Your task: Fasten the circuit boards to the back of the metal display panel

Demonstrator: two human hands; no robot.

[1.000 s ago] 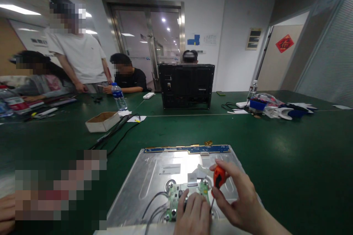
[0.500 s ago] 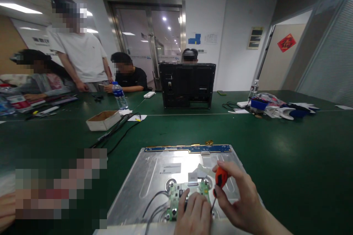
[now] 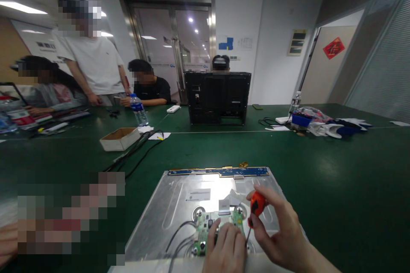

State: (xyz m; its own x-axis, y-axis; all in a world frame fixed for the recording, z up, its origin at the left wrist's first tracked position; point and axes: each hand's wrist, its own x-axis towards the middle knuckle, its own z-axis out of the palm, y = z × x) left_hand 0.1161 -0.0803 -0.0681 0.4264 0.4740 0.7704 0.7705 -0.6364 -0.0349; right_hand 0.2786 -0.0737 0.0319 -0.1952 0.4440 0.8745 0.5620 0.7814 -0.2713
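An orange-and-black screwdriver (image 3: 257, 204) is pinched between the thumb and fingers of my right hand (image 3: 282, 230). Its thin shaft slants down beside my left hand; the tip is hidden. Bent over the green circuit board (image 3: 202, 226), my left hand (image 3: 226, 243) holds it with its fingers close together, and covers much of its lower right. The board lies on the silver metal back of a display panel (image 3: 173, 204). Dark cables (image 3: 179, 232) run from the board's left side, and a flat ribbon connector (image 3: 224, 207) joins its top edge.
A blue circuit strip (image 3: 218, 172) lines the panel's far edge. Beyond stand an open cardboard box (image 3: 120, 140), black cables (image 3: 137, 151), a water bottle (image 3: 138, 111) and an upright black monitor casing (image 3: 218, 98). Several people are around the table. Another person's hand (image 3: 8, 239) is at lower left.
Both of my hands stay nearly in place. The screwdriver handle has turned slightly in my right hand's fingers. At far left, a dark bar has appeared near the seated person.
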